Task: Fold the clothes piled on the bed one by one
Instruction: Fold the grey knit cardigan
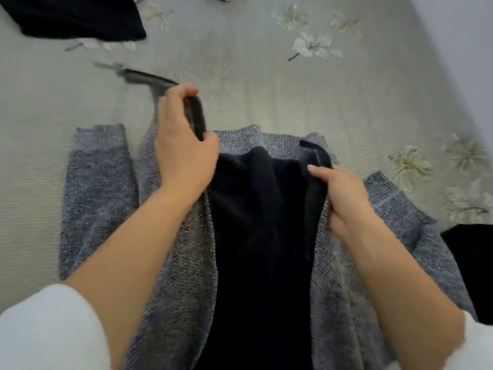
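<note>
Grey knit cardigan [170,263] spread on the bedspread [266,84], near the person. Left hand [184,153] clamped on its lifted left front edge; right hand [344,196] grips the right edge. Risk: uneven pulling could skew the 2 fronts, bunching the dark lining [261,222].

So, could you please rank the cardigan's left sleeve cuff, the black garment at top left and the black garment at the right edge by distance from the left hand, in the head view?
1. Cardigan's left sleeve cuff, just left of the left hand.
2. Black garment at top left, up the bed.
3. Black garment at the right edge, beyond the right hand.
</note>
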Tool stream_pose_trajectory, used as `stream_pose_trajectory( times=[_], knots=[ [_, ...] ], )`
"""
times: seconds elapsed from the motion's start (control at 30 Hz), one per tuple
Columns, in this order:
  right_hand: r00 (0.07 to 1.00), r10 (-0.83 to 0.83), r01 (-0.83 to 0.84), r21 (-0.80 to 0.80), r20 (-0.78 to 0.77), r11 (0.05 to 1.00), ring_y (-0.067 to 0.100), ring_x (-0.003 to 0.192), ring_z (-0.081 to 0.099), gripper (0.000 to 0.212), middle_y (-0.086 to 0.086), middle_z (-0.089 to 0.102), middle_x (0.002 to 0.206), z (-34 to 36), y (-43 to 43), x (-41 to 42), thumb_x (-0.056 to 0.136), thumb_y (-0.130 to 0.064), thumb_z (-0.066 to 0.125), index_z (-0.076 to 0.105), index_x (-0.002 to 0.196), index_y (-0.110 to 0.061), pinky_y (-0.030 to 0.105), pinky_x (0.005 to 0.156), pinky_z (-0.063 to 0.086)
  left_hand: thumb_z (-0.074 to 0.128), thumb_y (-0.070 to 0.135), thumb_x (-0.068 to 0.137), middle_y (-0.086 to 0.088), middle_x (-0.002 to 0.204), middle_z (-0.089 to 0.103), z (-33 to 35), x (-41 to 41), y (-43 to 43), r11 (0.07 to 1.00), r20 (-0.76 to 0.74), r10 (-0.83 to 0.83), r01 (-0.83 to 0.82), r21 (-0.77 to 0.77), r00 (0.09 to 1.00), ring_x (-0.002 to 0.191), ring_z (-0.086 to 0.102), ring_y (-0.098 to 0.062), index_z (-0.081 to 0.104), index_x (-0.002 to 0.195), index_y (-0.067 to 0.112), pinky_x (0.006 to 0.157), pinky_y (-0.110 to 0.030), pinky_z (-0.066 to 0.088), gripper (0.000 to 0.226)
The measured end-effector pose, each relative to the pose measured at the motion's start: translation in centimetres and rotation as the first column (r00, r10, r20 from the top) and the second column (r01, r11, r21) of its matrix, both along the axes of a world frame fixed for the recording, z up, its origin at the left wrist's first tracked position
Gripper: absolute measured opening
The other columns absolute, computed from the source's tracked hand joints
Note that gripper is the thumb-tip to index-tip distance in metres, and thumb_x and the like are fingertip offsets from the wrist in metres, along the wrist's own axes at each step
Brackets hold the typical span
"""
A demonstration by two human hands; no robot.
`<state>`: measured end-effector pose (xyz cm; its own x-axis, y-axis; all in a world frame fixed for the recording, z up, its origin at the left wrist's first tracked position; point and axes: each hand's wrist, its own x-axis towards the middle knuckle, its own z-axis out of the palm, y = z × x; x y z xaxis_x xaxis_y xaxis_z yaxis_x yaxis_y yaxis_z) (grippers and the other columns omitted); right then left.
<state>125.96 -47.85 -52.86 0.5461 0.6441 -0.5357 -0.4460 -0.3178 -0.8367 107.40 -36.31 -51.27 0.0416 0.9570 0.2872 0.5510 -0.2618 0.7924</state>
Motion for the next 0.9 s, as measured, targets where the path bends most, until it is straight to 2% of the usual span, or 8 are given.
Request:
stream_pose_trajectory(
  times=[0.13, 0.2, 0.27, 0.4, 0.5, 0.67, 0.8, 0.9],
  knots=[
    [0.767, 0.295, -0.331, -0.042, 0.57, 0.943, 0.005, 0.097, 0.065, 0.024, -0.01, 0.073, 0.1, -0.2, 2.8, -3.7, 0.087, -0.007, 0.061, 0.071, 0.107, -0.018, 0.022, 0.091, 0.049, 0.062, 0.009, 0.085, 0.004, 0.129, 0.054, -2.7, 2.5, -0.4, 0.859, 0.086, -0.384, 0.39, -0.332, 0.919, 0.086, 0.057, -0.011, 0.04, 0.136, 0.022, 0.088, -0.028, 0.047, 0.057],
    [0.513, 0.695, -0.631, -0.326, 0.504, 0.703, 0.016, 0.114, 0.06, 0.041, -0.001, 0.065, 0.122, -2.2, 2.6, -4.9, 0.092, -0.018, 0.059, 0.056, 0.133, -0.015, 0.022, 0.096, 0.043, 0.056, 0.015, 0.092, 0.0, 0.133, 0.054, -5.1, 1.6, -1.2, 0.836, -0.04, -0.381, 0.325, -0.443, 0.924, 0.104, 0.057, -0.018, 0.044, 0.137, 0.018, 0.099, -0.032, 0.042, 0.046],
    [0.375, 0.823, -0.715, -0.432, 0.427, 0.549, 0.008, 0.09, 0.065, 0.036, -0.006, 0.069, 0.111, -4.2, 1.6, -4.1, 0.094, -0.024, 0.056, 0.06, 0.129, -0.018, 0.017, 0.079, 0.049, 0.052, 0.016, 0.092, -0.006, 0.13, 0.055, -7.1, -0.5, -1.4, 0.937, -0.306, -0.241, 0.139, -0.32, 0.921, 0.12, 0.046, -0.024, 0.051, 0.131, 0.017, 0.104, -0.035, 0.03, 0.038],
    [0.547, 0.391, -0.168, -0.361, 0.74, 0.917, 0.003, 0.063, 0.049, 0.036, -0.015, 0.056, 0.075, -5.4, 1.0, 1.1, 0.092, -0.018, 0.055, 0.058, 0.127, -0.014, 0.019, 0.059, 0.036, 0.053, 0.029, 0.094, -0.021, 0.131, 0.052, -9.5, -4.8, 1.3, 0.904, -0.448, 0.101, -0.27, -0.331, 0.888, 0.125, 0.041, -0.037, 0.052, 0.129, 0.006, 0.106, -0.041, 0.024, 0.042],
    [0.724, 0.17, 0.148, -0.391, 0.668, 0.908, 0.013, 0.06, 0.056, 0.046, -0.002, 0.062, 0.082, -6.5, 1.1, 5.5, 0.094, -0.026, 0.058, 0.045, 0.133, -0.005, 0.014, 0.053, 0.044, 0.058, 0.043, 0.091, -0.023, 0.129, 0.056, -10.5, -5.7, 3.2, 0.766, -0.371, 0.184, -0.369, -0.526, 0.91, 0.119, 0.049, -0.039, 0.054, 0.127, 0.002, 0.101, -0.043, 0.038, 0.055],
    [0.878, 0.138, 0.094, -0.448, 0.457, 0.889, 0.007, 0.027, 0.051, 0.017, 0.007, 0.057, 0.056, -8.3, 2.3, 8.2, 0.093, -0.012, 0.058, 0.055, 0.077, -0.008, 0.014, 0.028, 0.03, 0.06, 0.036, 0.09, -0.021, 0.09, 0.064, -9.9, -5.4, 6.0, 0.873, -0.38, 0.177, -0.323, -0.366, 0.908, 0.084, 0.058, -0.035, 0.063, 0.088, 0.002, 0.072, -0.039, 0.043, 0.034],
    [0.845, -0.166, 0.256, -0.113, 0.508, 0.96, 0.014, 0.043, 0.062, 0.014, 0.009, 0.064, 0.067, -6.6, 5.6, 10.2, 0.098, -0.017, 0.051, 0.041, 0.106, -0.011, 0.021, 0.039, 0.045, 0.053, 0.039, 0.093, -0.007, 0.091, 0.061, -8.1, -5.0, 10.3, 0.859, -0.154, 0.416, -0.443, -0.257, 0.896, 0.093, 0.056, -0.026, 0.057, 0.1, 0.014, 0.077, -0.037, 0.04, 0.027],
    [0.89, 0.051, 0.059, -0.224, 0.454, 0.973, 0.019, 0.093, 0.067, 0.049, 0.013, 0.064, 0.112, -6.7, 6.1, 10.2, 0.092, -0.02, 0.062, 0.033, 0.13, -0.008, 0.034, 0.078, 0.054, 0.05, 0.043, 0.095, -0.011, 0.145, 0.044, -9.0, -4.7, 10.0, 0.874, -0.208, 0.228, -0.294, -0.388, 0.951, 0.132, 0.041, -0.028, 0.037, 0.143, 0.014, 0.106, -0.036, 0.033, 0.058]
  ],
)
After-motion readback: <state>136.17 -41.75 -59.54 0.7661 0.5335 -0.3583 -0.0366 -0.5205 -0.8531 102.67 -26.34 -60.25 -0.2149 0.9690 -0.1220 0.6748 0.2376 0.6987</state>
